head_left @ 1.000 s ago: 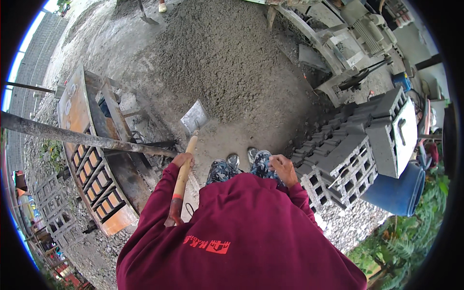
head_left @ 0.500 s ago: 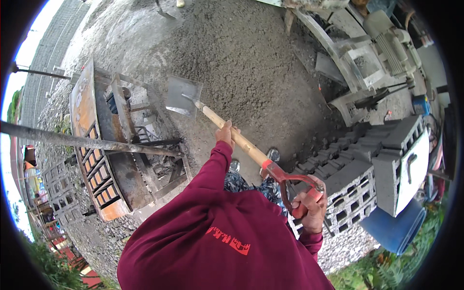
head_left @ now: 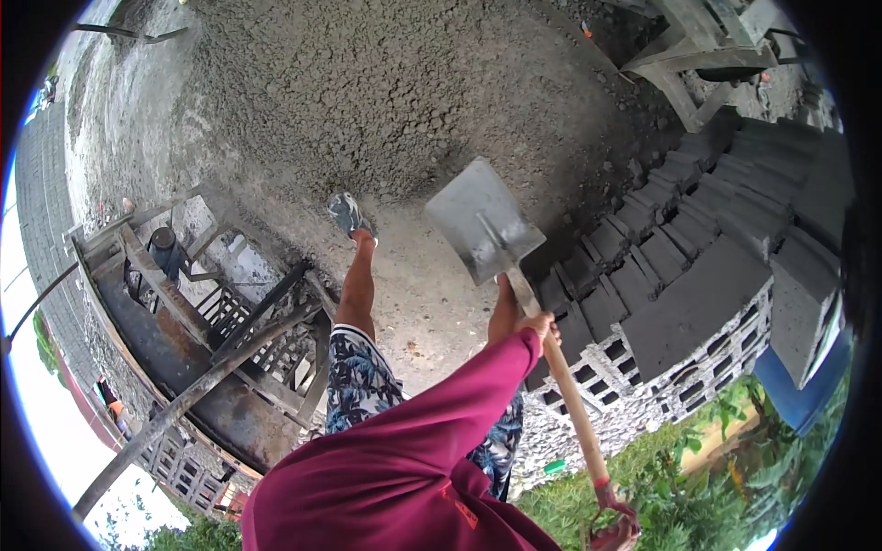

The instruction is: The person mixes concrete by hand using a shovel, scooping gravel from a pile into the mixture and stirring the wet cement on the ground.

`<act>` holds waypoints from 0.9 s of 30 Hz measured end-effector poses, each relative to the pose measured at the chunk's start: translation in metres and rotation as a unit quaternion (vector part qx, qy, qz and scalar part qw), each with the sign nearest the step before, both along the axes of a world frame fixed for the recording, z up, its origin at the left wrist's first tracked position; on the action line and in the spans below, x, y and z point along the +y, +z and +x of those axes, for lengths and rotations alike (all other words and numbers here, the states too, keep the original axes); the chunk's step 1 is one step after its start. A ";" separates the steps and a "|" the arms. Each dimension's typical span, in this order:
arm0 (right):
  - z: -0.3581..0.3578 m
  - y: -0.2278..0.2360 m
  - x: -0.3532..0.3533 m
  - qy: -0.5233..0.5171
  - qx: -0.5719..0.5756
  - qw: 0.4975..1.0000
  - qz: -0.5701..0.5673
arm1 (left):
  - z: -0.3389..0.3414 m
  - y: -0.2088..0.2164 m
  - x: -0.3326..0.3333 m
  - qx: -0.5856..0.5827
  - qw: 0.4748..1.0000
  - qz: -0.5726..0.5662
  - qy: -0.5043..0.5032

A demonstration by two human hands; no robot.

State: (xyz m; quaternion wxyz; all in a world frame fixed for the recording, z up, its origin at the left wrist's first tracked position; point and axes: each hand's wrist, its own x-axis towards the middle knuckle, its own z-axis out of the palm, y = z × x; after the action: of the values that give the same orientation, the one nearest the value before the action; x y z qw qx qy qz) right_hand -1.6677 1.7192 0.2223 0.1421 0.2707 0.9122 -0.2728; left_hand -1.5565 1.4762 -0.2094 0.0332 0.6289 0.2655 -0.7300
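Observation:
A square-bladed shovel (head_left: 571, 399) with a wooden shaft and a red grip slants across the front of my body. My left hand (head_left: 540, 329) is wrapped round the shaft a little below the blade. At the lower right edge my right hand (head_left: 617, 533) is closed on the red handle, partly cut off by the rim. The grey metal blade (head_left: 482, 225) looks bare and hides most of my right foot. Ahead of it lies a broad spread of damp grey concrete mix (head_left: 358, 92).
Stacked grey hollow blocks (head_left: 698, 308) stand close on my right. To my left is a rusty metal-and-wood frame (head_left: 175, 340) with a long pole (head_left: 184, 404) across it. Another wooden frame (head_left: 689, 69) stands at the far right. My left shoe (head_left: 347, 213) is at the mix's edge.
The shovel has swung to the right and back toward me, its blade now before my right leg. My left leg has stepped out, and the view has shifted.

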 end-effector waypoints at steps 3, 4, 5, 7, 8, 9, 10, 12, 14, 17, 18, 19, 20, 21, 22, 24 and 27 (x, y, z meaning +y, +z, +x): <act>-0.024 -0.017 -0.043 0.047 0.011 0.998 0.033 | -0.027 -0.040 0.008 -0.008 0.999 0.047 -0.018; -0.029 -0.041 -0.062 0.067 0.002 0.997 0.027 | -0.022 -0.061 -0.004 -0.016 0.998 0.056 -0.013; -0.021 -0.067 -0.080 0.070 -0.007 0.997 0.022 | -0.012 -0.079 -0.029 -0.028 0.998 0.054 -0.023; 0.004 -0.149 -0.140 0.089 -0.055 0.994 -0.015 | 0.054 -0.135 -0.112 -0.067 0.997 -0.045 0.009; 0.027 -0.192 -0.175 0.113 -0.079 0.990 -0.036 | 0.108 -0.178 -0.168 -0.035 0.996 -0.056 0.059; 0.060 -0.237 -0.189 0.258 -0.044 0.965 0.003 | 0.151 -0.197 -0.237 0.008 0.996 -0.087 0.031; 0.109 -0.277 -0.262 0.172 -0.043 0.984 -0.017 | 0.219 -0.224 -0.306 -0.045 0.992 -0.112 0.024; 0.142 -0.283 -0.255 0.154 -0.106 0.980 -0.074 | 0.245 -0.210 -0.319 -0.100 0.985 -0.141 0.000; 0.193 -0.256 -0.249 0.103 -0.098 0.985 -0.101 | 0.265 -0.186 -0.298 -0.098 0.987 -0.130 0.001; 0.230 -0.215 -0.245 0.138 -0.122 0.979 -0.090 | 0.301 -0.155 -0.293 -0.134 0.982 -0.119 -0.055; 0.245 -0.196 -0.261 0.160 -0.126 0.977 -0.064 | 0.317 -0.143 -0.288 -0.141 0.982 -0.124 -0.030; 0.254 -0.177 -0.248 0.167 -0.083 0.979 -0.088 | 0.323 -0.123 -0.280 -0.137 0.983 -0.121 -0.010; 0.265 -0.163 -0.233 0.076 -0.044 0.993 -0.082 | 0.328 -0.102 -0.274 -0.127 0.985 -0.116 -0.019; 0.255 -0.152 -0.194 0.120 -0.118 0.984 -0.051 | 0.336 -0.081 -0.277 -0.123 0.985 -0.119 -0.025; 0.259 -0.142 -0.189 0.148 -0.133 0.978 -0.070 | 0.350 -0.062 -0.280 -0.135 0.984 -0.117 -0.010; 0.273 -0.136 -0.208 0.162 -0.162 0.972 -0.052 | 0.390 -0.032 -0.288 -0.162 0.973 -0.159 -0.028; 0.294 -0.142 -0.250 0.158 -0.237 0.957 -0.048 | 0.463 0.001 -0.327 -0.228 0.943 -0.239 -0.036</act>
State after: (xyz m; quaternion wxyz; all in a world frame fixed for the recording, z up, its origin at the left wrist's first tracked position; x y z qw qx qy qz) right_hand -1.3735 1.4692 0.0801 0.4085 0.1729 0.8692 -0.2186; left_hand -1.0933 1.1494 -0.2085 0.2161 0.7611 0.0458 -0.6098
